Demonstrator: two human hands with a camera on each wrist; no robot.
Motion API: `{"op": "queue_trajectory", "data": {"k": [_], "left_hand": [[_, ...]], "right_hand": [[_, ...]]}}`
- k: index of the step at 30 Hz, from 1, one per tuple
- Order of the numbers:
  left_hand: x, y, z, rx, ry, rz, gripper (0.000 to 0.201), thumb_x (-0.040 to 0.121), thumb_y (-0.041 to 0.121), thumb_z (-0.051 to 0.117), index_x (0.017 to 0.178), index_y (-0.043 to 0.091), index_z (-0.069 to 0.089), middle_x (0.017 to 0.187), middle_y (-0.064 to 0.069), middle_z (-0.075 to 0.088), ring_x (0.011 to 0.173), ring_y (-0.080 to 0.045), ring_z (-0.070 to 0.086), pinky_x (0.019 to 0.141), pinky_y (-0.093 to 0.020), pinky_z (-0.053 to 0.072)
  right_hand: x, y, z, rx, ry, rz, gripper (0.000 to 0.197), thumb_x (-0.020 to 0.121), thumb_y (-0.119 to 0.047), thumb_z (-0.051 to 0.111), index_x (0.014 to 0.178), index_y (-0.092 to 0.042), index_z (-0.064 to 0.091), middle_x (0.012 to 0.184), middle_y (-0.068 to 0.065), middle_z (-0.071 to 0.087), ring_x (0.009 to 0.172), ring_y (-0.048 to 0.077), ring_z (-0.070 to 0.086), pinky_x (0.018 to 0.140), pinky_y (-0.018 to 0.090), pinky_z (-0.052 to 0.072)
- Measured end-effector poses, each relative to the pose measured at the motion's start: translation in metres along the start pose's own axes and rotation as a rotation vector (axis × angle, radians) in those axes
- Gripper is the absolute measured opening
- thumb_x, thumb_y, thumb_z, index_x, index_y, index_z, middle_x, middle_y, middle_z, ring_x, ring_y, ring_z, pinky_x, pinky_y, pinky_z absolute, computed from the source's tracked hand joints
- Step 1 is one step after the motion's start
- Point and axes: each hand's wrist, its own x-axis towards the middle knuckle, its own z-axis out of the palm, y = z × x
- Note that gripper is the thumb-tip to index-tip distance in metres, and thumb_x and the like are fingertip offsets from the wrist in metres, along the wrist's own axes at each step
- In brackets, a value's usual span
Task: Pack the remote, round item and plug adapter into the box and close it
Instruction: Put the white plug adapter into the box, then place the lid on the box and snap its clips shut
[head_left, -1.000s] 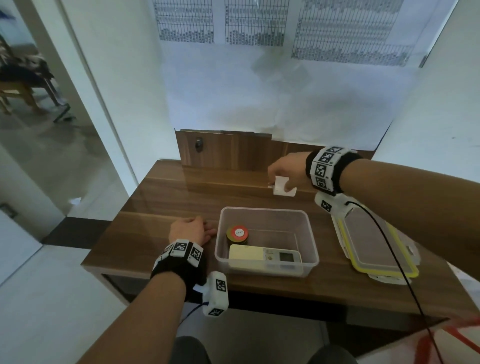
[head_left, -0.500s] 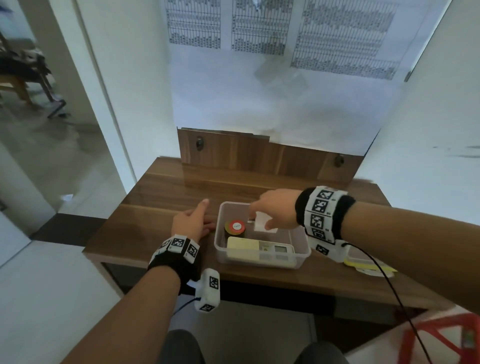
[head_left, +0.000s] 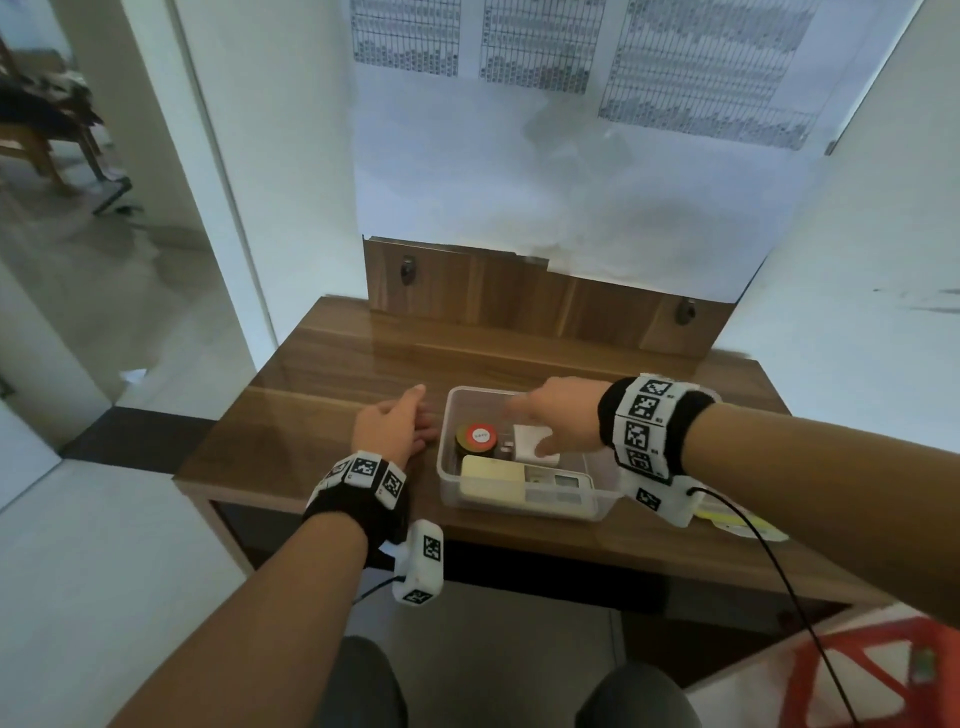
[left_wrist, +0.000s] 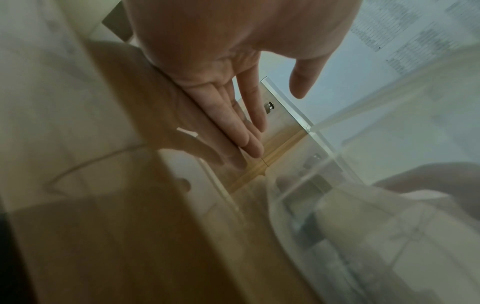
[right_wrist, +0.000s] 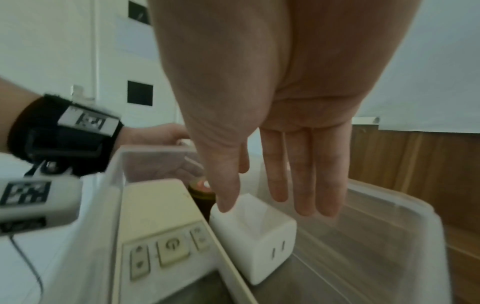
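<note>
A clear plastic box (head_left: 448, 415) stands on the wooden table. Inside it lie a cream remote (head_left: 524, 479) along the near wall, a dark round item with a red top (head_left: 477, 437) at the left, and a white plug adapter (head_left: 527, 444) beside it. In the right wrist view the plug adapter (right_wrist: 255, 232) rests on the box floor next to the remote (right_wrist: 161, 216). My right hand (head_left: 558, 415) hovers just above the adapter with fingers (right_wrist: 302, 170) straight, holding nothing. My left hand (head_left: 397, 428) lies flat on the table against the box's left wall, fingers (left_wrist: 233, 115) straight.
The box's lid with a yellow seal (head_left: 748, 525) lies on the table to the right, mostly hidden behind my right wrist. A wooden back panel (head_left: 519, 306) rises at the table's far edge. A red stool (head_left: 852, 670) stands at the lower right.
My right hand carried the plug adapter from the back of the table into the box and let go of it; its fingers are now straight above it. The left hand stayed by the box.
</note>
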Motion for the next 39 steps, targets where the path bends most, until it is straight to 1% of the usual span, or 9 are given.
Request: {"op": "queue_trajectory", "data": {"k": [9,12,15,18,22,29,32,35,39], "left_hand": [[-0.009,-0.005,-0.009,0.089,-0.125,0.095,0.017,0.093,0.033,0.063,0.098,0.017,0.067,0.105,-0.012,0.072,0.098,-0.023,0.069,0.089,-0.038,0.055],[-0.018,-0.012,-0.011,0.087,-0.173,0.176,0.019,0.096,0.033,0.058,0.108,0.02,0.065,0.111,-0.01,0.072,0.101,-0.021,0.069,0.09,-0.038,0.054],[-0.024,-0.016,-0.01,0.132,-0.203,0.235,0.048,0.089,0.046,0.062,0.133,0.025,0.059,0.129,-0.005,0.067,0.113,-0.02,0.064,0.102,-0.047,0.048],[-0.031,-0.012,-0.005,0.187,-0.23,0.272,0.06,0.082,0.056,0.063,0.138,0.036,0.054,0.143,0.004,0.056,0.127,-0.018,0.054,0.109,-0.049,0.039],[-0.043,-0.012,0.009,0.197,-0.278,0.291,0.055,0.093,0.043,0.06,0.145,0.032,0.048,0.143,0.015,0.046,0.133,-0.01,0.041,0.114,-0.039,0.029],[-0.051,-0.017,0.005,0.247,-0.375,0.31,0.067,0.083,0.065,0.052,0.145,0.04,0.045,0.15,0.011,0.047,0.136,-0.011,0.043,0.117,-0.044,0.028],[-0.046,-0.013,0.004,0.323,-0.375,0.305,0.063,0.089,0.068,0.044,0.146,0.041,0.044,0.149,0.016,0.046,0.136,-0.01,0.042,0.116,-0.044,0.029],[-0.042,-0.008,0.001,0.362,-0.355,0.334,0.059,0.093,0.063,0.045,0.145,0.035,0.048,0.147,0.014,0.048,0.136,-0.012,0.044,0.114,-0.043,0.032],[-0.043,-0.003,-0.001,0.275,-0.35,0.307,0.046,0.096,0.051,0.049,0.132,0.024,0.06,0.134,0.003,0.059,0.129,-0.02,0.053,0.11,-0.039,0.039]], "right_hand": [[-0.091,0.088,0.008,0.275,0.374,0.311,0.039,0.091,-0.043,0.058,0.124,-0.022,0.06,0.115,-0.001,0.066,0.103,0.018,0.063,0.083,0.027,0.045],[-0.123,0.107,0.063,0.398,0.313,0.42,0.056,0.084,-0.051,0.064,0.133,-0.027,0.053,0.133,-0.002,0.057,0.121,0.021,0.055,0.097,0.03,0.041],[-0.142,0.106,0.122,0.42,0.204,0.503,0.082,0.077,-0.064,0.064,0.147,-0.035,0.033,0.158,-0.001,0.028,0.144,0.024,0.027,0.116,0.041,0.023],[-0.141,0.101,0.156,0.423,0.167,0.559,0.092,0.068,-0.079,0.055,0.148,-0.043,0.027,0.162,-0.003,0.015,0.15,0.023,0.01,0.118,0.054,0.009],[-0.131,0.094,0.171,0.45,0.267,0.625,0.083,0.071,-0.081,0.048,0.144,-0.044,0.035,0.162,-0.005,0.019,0.149,0.017,0.012,0.117,0.056,0.003],[-0.132,0.086,0.151,0.363,0.368,0.5,0.033,0.092,-0.042,0.051,0.117,-0.023,0.061,0.117,0.001,0.063,0.106,0.023,0.061,0.093,0.037,0.047],[-0.135,0.093,0.126,0.287,0.567,0.552,0.026,0.097,-0.029,0.042,0.111,-0.015,0.058,0.102,0.009,0.068,0.085,0.027,0.063,0.076,0.034,0.047],[-0.147,0.105,0.092,0.554,0.936,0.627,0.03,0.101,-0.032,0.039,0.113,-0.013,0.06,0.095,0.003,0.067,0.076,0.024,0.061,0.069,0.031,0.046],[-0.151,0.104,0.059,1.241,1.31,0.488,0.017,0.097,-0.024,0.044,0.096,-0.02,0.06,0.086,0.014,0.071,0.077,0.037,0.07,0.071,0.059,0.057]]}}
